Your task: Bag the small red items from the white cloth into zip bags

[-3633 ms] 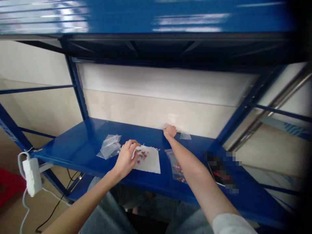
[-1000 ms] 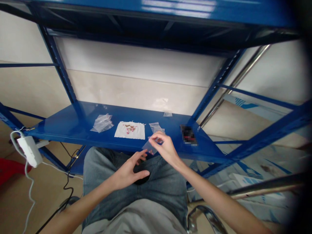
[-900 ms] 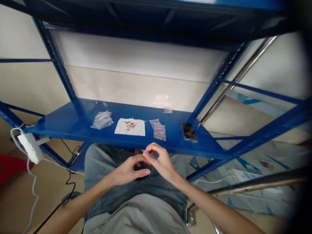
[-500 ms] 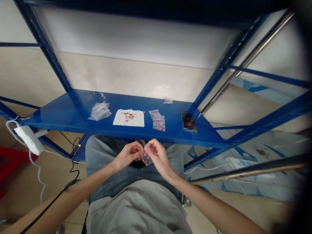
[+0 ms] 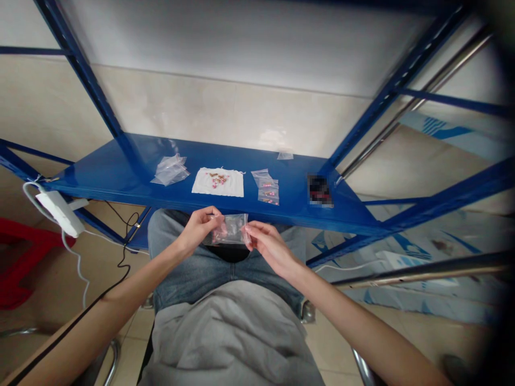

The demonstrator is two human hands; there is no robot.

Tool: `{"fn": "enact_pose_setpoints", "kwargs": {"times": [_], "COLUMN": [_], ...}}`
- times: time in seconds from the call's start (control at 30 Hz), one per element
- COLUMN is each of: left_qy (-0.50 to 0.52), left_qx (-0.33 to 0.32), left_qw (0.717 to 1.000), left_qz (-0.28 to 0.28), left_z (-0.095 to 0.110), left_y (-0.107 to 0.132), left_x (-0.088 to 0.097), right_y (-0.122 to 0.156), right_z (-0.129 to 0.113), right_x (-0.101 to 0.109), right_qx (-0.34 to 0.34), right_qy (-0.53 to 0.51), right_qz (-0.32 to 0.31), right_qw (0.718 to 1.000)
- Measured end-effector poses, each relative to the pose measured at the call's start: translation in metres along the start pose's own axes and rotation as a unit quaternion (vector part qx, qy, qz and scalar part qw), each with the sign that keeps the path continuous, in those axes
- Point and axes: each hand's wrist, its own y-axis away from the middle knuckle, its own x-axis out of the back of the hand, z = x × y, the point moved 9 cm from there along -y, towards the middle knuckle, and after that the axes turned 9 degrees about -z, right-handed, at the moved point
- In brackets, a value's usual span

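A small clear zip bag with pinkish bits inside is stretched between both hands, above my lap and in front of the blue shelf. My left hand pinches its left edge. My right hand pinches its right edge. On the shelf lies a white cloth with small pink and brown pieces on it. To its right lie filled small bags. To its left lies a pile of clear bags.
One more small clear bag lies at the back of the shelf by the wall. A dark blurred object sits at the shelf's right end. A white power adapter with cables hangs off the left corner. A red thing stands on the floor at left.
My right hand came back from the shelf's rear with a bag, down to my lap. Both hands then took hold of it and pulled it flat between them. My view tilted downward.
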Motion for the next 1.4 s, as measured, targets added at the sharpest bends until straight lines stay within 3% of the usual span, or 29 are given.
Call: {"fn": "enact_pose_setpoints", "kwargs": {"times": [0.1, 0.17, 0.27, 0.47, 0.6, 0.67, 0.9, 1.07, 1.23, 1.4], "left_qy": [-0.039, -0.121, -0.284, -0.329, -0.429, -0.443, -0.332, -0.321, -0.228, -0.177], "left_qx": [0.005, -0.027, -0.113, -0.162, -0.179, -0.183, -0.131, -0.111, -0.091, -0.086], "left_qw": [0.999, 0.991, 0.948, 0.925, 0.873, 0.864, 0.923, 0.923, 0.954, 0.968], "left_qz": [0.024, 0.058, 0.090, -0.097, -0.147, -0.155, -0.147, -0.179, -0.171, -0.157], "left_z": [-0.004, 0.001, 0.021, 0.025, 0.025, 0.024, 0.019, 0.014, 0.012, 0.006], "left_y": [0.002, 0.003, 0.008, 0.015, 0.024, 0.026, 0.026, 0.026, 0.020, 0.013], "left_x": [0.005, 0.011, 0.007, -0.047, -0.067, -0.070, -0.067, -0.069, -0.064, -0.058], "right_y": [0.000, 0.001, 0.002, 0.002, 0.004, 0.006, 0.008, 0.008, 0.006, 0.005], "right_z": [-0.001, 0.002, 0.006, 0.006, 0.004, 0.004, -0.006, -0.009, -0.009, -0.009], "right_x": [-0.009, -0.011, -0.009, -0.011, -0.019, -0.024, -0.029, -0.027, -0.026, -0.021], "right_qx": [0.000, -0.013, -0.029, -0.026, -0.022, -0.020, 0.009, 0.022, 0.034, 0.033], "right_qy": [-0.008, -0.003, 0.017, 0.059, 0.086, 0.094, 0.171, 0.203, 0.205, 0.212], "right_qz": [-0.027, -0.032, -0.029, -0.047, -0.079, -0.090, -0.103, -0.112, -0.118, -0.102], "right_qw": [1.000, 0.999, 0.999, 0.997, 0.993, 0.991, 0.980, 0.973, 0.971, 0.971]}}
